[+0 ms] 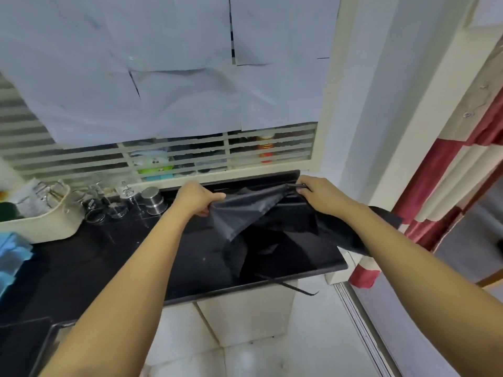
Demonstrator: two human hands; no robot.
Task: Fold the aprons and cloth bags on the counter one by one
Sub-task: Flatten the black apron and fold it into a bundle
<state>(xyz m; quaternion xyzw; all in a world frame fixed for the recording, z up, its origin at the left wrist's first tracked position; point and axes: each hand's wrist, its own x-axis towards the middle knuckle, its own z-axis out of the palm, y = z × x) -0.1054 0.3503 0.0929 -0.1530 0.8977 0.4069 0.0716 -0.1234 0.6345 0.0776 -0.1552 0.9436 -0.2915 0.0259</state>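
A black apron (245, 213) is lifted off the black counter (122, 254) near its right end. My left hand (196, 198) grips its left upper edge, and my right hand (318, 195) pinches its right upper corner by a strap. The fabric sags between the hands, and its lower part lies crumpled on the counter. More black cloth (343, 235) drapes over the counter's right end under my right forearm. A thin black strap (294, 288) hangs past the front edge.
A cream basket (46, 221) with papers stands at the back left, beside glass jars (114, 202) and a steel cup (153, 200). Blue cloth (13, 257) lies at the far left. A louvred window with paper sheets is behind. A red-and-cream curtain (441, 186) hangs at the right.
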